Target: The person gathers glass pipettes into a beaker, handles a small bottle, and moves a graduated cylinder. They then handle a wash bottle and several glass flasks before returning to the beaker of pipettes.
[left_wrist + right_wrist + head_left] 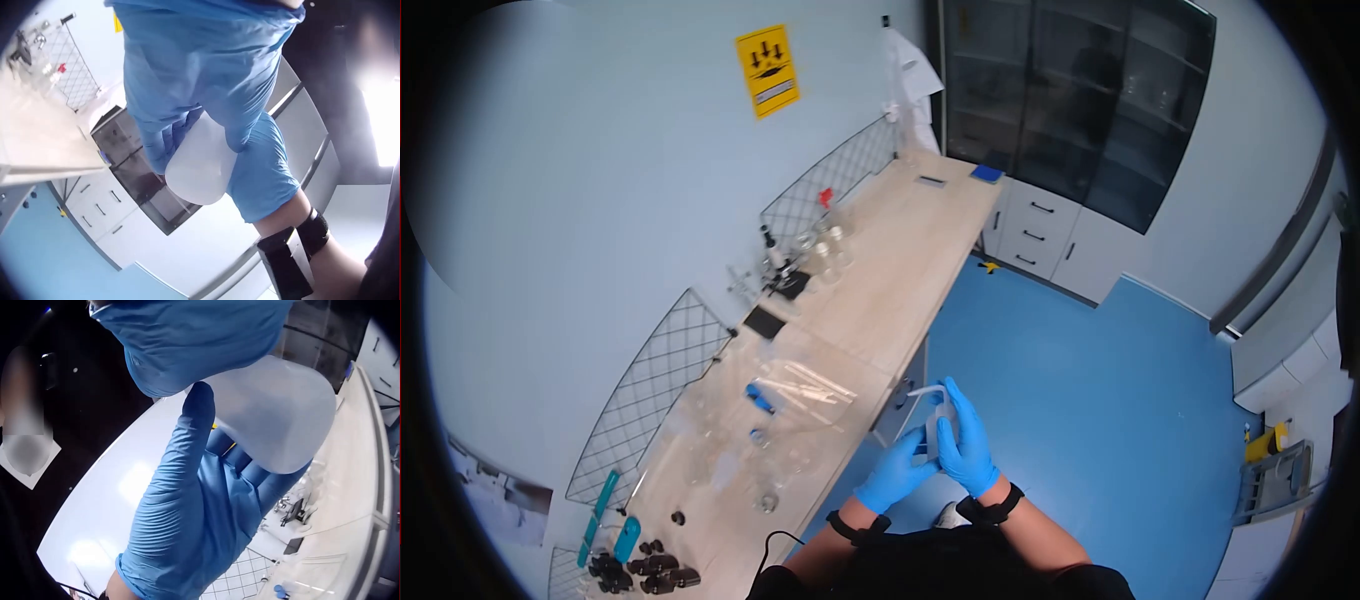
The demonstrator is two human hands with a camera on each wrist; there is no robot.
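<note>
A translucent white plastic bottle (934, 432) with a thin bent spout is held between both hands, off the bench edge and above the blue floor. My left hand (897, 470) grips it low on its left side; in the right wrist view this hand (187, 506) has its thumb in front and its fingers behind the bottle (278, 415). From the right, my right hand (968, 447) holds the bottle, fingers up along it near the spout. The rounded bottle base (200, 172) shows below the left hand (200, 69) in the left wrist view. Both hands wear blue gloves.
On the wooden bench (890, 255) lie glassware, wrapped pale sticks (805, 390) and a blue tool (760, 397). A microscope (775, 255) stands further along, with dark bottles (662, 572) at the near end. Wire racks (650, 385) line the wall.
</note>
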